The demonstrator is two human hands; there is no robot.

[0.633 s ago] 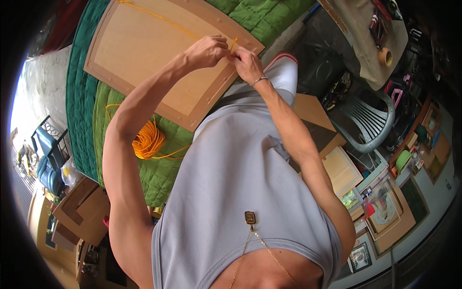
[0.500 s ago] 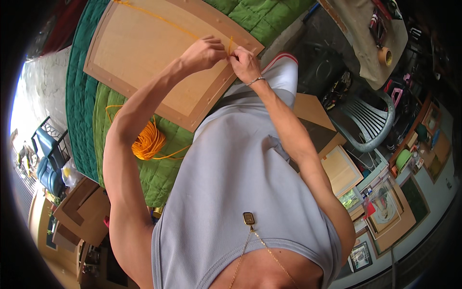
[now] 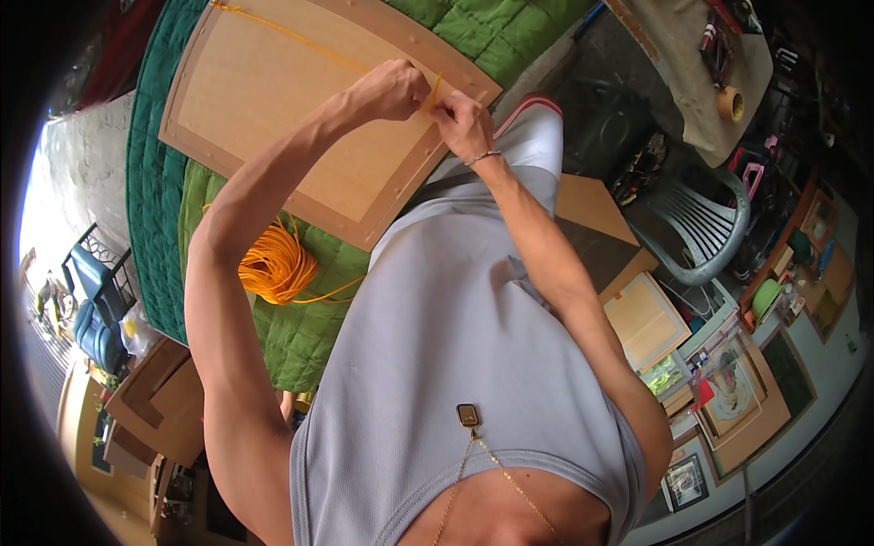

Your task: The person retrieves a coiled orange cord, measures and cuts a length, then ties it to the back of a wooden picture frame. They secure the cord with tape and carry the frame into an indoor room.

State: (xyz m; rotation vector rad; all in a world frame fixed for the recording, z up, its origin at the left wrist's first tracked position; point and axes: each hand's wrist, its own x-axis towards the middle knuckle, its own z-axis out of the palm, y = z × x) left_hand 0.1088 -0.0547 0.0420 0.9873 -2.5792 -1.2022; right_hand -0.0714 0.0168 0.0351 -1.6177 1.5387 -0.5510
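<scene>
Both hands, the left hand point(image 3: 393, 89) and right hand point(image 3: 462, 123), are closed, pinching the yellow cord point(image 3: 300, 41) at the wooden board's point(image 3: 273, 127) edge.

board point(image 3: 300, 118): matt smooth wood | quilt point(image 3: 300, 337): green stitched cloth | cord point(image 3: 273, 268): orange

One view only — a wide fisheye worn on the head, looking steeply down the person's own chest. The wooden board point(image 3: 300, 118) on the green quilt point(image 3: 300, 337) lies toward twelve o'clock, close in. Forearms enter from six and run up the middle. Straight edges bow near the dark rim; a grey plastic chair point(image 3: 696, 227) sits at three o'clock — farther off.
</scene>
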